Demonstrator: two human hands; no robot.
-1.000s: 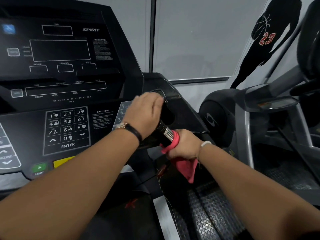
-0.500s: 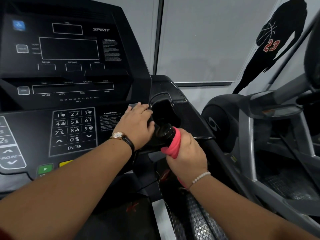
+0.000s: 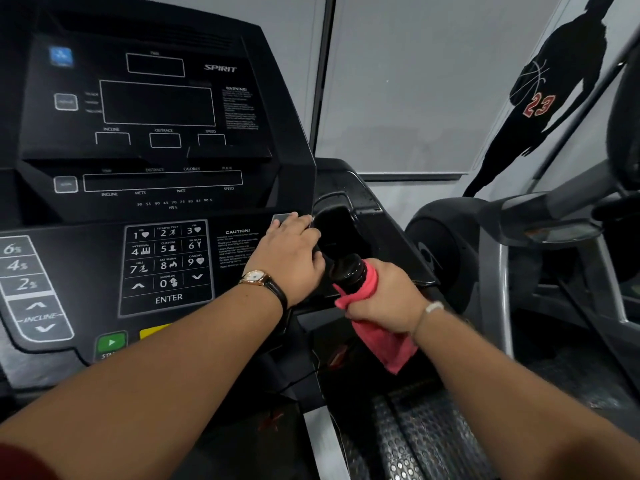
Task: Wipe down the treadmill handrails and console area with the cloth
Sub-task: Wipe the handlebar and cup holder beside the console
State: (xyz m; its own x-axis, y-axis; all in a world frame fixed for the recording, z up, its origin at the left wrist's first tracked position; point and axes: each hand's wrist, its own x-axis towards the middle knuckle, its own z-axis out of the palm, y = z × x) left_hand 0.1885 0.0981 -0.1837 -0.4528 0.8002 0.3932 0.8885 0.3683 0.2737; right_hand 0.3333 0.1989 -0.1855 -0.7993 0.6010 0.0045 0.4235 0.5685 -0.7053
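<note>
Brand: SPIRIT, on the console [image 3: 156, 133].
Keypad [image 3: 168, 265]: 1 to 9, 0, ENTER; CAUTION! beside it, INCLINE at left.
Cloth [image 3: 384, 344]: pink, wrapped round the black handrail [image 3: 348, 268] end, tail hanging.
Right hand [image 3: 384, 299]: fingers curled round cloth and handrail.
Left hand [image 3: 287, 261]: fingers relaxed on the console's right edge, holding nothing.
Silhouette [image 3: 540, 105]: numbered 23.

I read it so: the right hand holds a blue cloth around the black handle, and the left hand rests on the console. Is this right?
Not quite: the cloth is pink, not blue. The head view shows the right hand holding it around the black handle, while the left hand rests on the console.
</note>
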